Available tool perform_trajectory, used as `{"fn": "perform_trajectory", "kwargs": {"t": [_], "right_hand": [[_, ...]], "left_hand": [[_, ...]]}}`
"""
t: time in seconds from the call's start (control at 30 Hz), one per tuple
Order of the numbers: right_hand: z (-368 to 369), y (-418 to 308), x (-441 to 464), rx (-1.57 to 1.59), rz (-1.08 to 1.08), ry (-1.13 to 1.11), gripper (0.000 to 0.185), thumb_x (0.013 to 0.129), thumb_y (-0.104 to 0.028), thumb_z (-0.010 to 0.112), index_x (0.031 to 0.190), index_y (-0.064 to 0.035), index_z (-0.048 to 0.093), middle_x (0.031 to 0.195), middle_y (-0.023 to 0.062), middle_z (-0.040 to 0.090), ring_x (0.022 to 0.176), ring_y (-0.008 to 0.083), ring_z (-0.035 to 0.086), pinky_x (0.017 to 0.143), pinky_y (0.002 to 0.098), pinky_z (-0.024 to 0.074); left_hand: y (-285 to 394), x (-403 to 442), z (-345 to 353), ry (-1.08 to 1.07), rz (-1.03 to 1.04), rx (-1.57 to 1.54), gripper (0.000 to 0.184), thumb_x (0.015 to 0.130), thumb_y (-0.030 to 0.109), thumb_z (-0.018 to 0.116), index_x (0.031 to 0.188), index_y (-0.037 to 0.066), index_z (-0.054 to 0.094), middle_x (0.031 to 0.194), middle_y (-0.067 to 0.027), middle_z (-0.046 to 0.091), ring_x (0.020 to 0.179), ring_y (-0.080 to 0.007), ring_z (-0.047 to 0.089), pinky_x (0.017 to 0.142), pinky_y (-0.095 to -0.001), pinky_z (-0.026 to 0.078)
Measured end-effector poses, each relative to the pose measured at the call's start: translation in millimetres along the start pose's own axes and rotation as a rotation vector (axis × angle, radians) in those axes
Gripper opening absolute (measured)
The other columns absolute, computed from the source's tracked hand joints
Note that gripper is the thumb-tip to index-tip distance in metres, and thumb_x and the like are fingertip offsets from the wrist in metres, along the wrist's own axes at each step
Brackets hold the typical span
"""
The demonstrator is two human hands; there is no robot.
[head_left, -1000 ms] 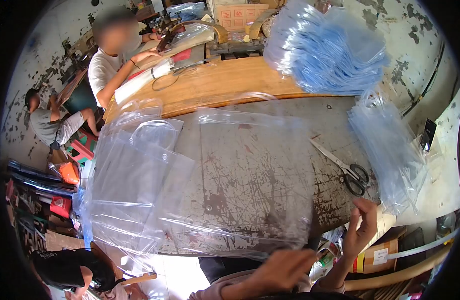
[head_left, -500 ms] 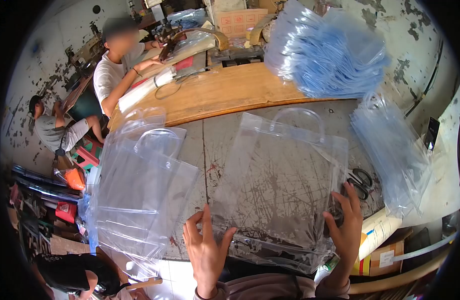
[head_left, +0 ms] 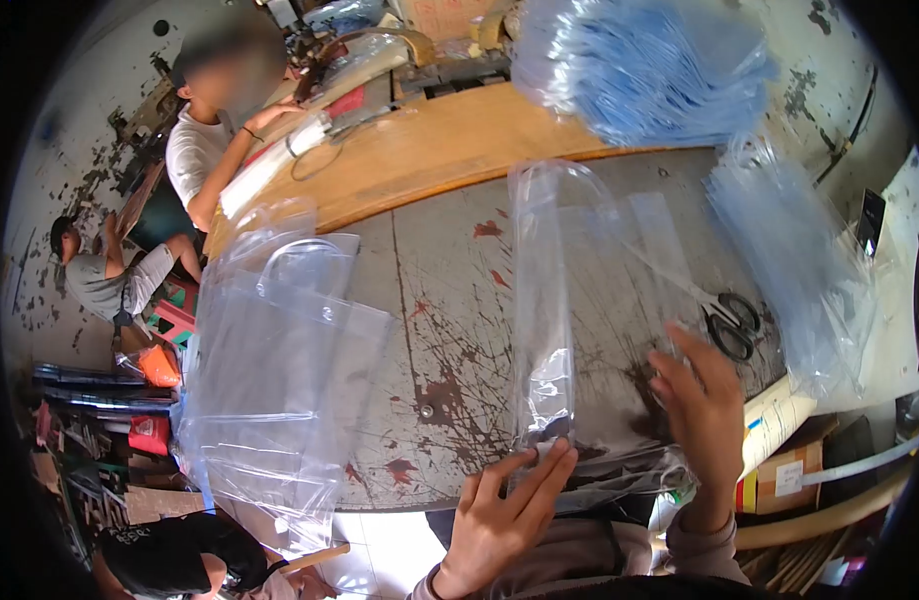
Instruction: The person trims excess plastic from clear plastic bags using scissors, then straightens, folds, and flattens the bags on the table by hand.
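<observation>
- The clear bag (head_left: 544, 310) lies on the worn grey table (head_left: 429, 330), right in front of the person, its handle toward the far side and a doubled-looking strip running along its left.
- The left hand (head_left: 509, 505) has its fingertips gathered narrow at that strip's near end; whether they pinch or only press, I can't tell.
- The right hand (head_left: 701, 405) stands wide, fingers curved over the bag's right side, no grip to be seen.
- I'd say a fold is being laid flat; keeping it straight calls for steady left fingertips and a light right hand.
- Scissors (head_left: 734, 325) lie just beyond the right hand.
- Stacked clear bags (head_left: 269, 370) lie to the left, a bluish pile (head_left: 659, 85) at the back.
</observation>
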State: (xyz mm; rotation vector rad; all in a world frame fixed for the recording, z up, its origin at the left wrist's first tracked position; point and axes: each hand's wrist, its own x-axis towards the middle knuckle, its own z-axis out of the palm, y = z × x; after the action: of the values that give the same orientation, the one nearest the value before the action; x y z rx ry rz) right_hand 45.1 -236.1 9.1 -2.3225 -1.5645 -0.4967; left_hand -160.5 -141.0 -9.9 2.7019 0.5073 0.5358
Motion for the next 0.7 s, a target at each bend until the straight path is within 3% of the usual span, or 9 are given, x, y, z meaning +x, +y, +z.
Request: {"fn": "perform_trajectory", "kwargs": {"t": [0.07, 0.1, 0.17, 0.2, 0.27, 0.37, 0.47, 0.7], "right_hand": [[-13, -32, -7, 0.569, 0.221, -0.009, 0.028, 0.077, -0.004, 0.069, 0.105, -0.0045, 0.061, 0.109, 0.0135, 0.061, 0.095, 0.0285, 0.063, 0.079, 0.0351, 0.0536], [-11, -39, -10, 0.563, 0.236, -0.018, 0.028, 0.077, -0.004, 0.069, 0.105, -0.0045, 0.061, 0.109, 0.0135, 0.061, 0.095, 0.0285, 0.063, 0.079, 0.0351, 0.0536], [-3, -47, -15, 0.976, 0.348, -0.093, 0.026, 0.079, -0.001, 0.067, 0.104, -0.0024, 0.061, 0.103, 0.0127, 0.062, 0.085, 0.0213, 0.067, 0.07, 0.0287, 0.0559], [4, -49, -17, 0.973, 0.353, -0.098, 0.026, 0.079, -0.001, 0.067, 0.104, -0.0024, 0.061, 0.103, 0.0127, 0.062, 0.085, 0.0213, 0.067, 0.07, 0.0287, 0.0559], [17, -52, -20, 1.192, 0.535, -0.121, 0.022, 0.081, 0.002, 0.065, 0.102, -0.0004, 0.062, 0.097, 0.0121, 0.064, 0.083, 0.0173, 0.066, 0.068, 0.0262, 0.0556], [21, -51, -18, 1.234, 0.566, -0.243, 0.02, 0.08, 0.01, 0.062, 0.098, 0.0049, 0.061, 0.091, 0.0105, 0.064, 0.083, 0.0128, 0.063, 0.072, 0.0234, 0.0543], [25, -49, -20, 1.257, 0.604, -0.242, 0.019, 0.08, 0.002, 0.066, 0.099, 0.001, 0.064, 0.088, 0.0108, 0.066, 0.082, 0.0152, 0.066, 0.067, 0.026, 0.0555], [29, -47, -22, 1.234, 0.592, -0.247, 0.019, 0.08, 0.004, 0.065, 0.099, 0.0012, 0.063, 0.089, 0.0104, 0.066, 0.081, 0.0139, 0.066, 0.065, 0.0252, 0.056]], "left_hand": [[4, 1, 2, -0.02, -0.006, -0.034, 0.05, 0.065, 0.001, 0.062, 0.113, 0.015, 0.065, 0.118, -0.0014, 0.061, 0.093, -0.0179, 0.056, 0.075, -0.029, 0.048], [4, 1, 5, -0.003, -0.013, -0.07, 0.05, 0.065, 0.001, 0.064, 0.113, 0.015, 0.065, 0.117, -0.0022, 0.06, 0.093, -0.0189, 0.055, 0.075, -0.0291, 0.048], [5, 3, 13, 0.053, -0.015, -0.117, 0.053, 0.062, 0.002, 0.066, 0.113, 0.016, 0.065, 0.11, -0.0066, 0.054, 0.087, -0.0213, 0.052, 0.072, -0.0299, 0.048], [4, 2, 14, 0.05, -0.016, -0.123, 0.053, 0.062, 0.002, 0.066, 0.113, 0.016, 0.065, 0.11, -0.0066, 0.054, 0.087, -0.0213, 0.052, 0.072, -0.0299, 0.048], [3, -2, 16, 0.034, -0.073, -0.166, 0.055, 0.065, 0.01, 0.063, 0.119, 0.017, 0.062, 0.106, -0.0086, 0.05, 0.082, -0.0203, 0.05, 0.071, -0.0309, 0.047], [0, -1, 20, 0.043, -0.041, -0.139, 0.056, 0.064, 0.01, 0.063, 0.12, 0.018, 0.061, 0.102, -0.0085, 0.047, 0.077, -0.0196, 0.048, 0.069, -0.0307, 0.047], [1, -1, 20, 0.048, -0.045, -0.168, 0.057, 0.064, 0.009, 0.063, 0.12, 0.017, 0.061, 0.102, -0.008, 0.047, 0.076, -0.0185, 0.047, 0.068, -0.0302, 0.046], [2, -3, 20, 0.044, -0.103, -0.266, 0.059, 0.063, 0.006, 0.064, 0.12, 0.016, 0.061, 0.1, -0.0076, 0.047, 0.075, -0.0177, 0.047, 0.067, -0.0296, 0.046]]}}
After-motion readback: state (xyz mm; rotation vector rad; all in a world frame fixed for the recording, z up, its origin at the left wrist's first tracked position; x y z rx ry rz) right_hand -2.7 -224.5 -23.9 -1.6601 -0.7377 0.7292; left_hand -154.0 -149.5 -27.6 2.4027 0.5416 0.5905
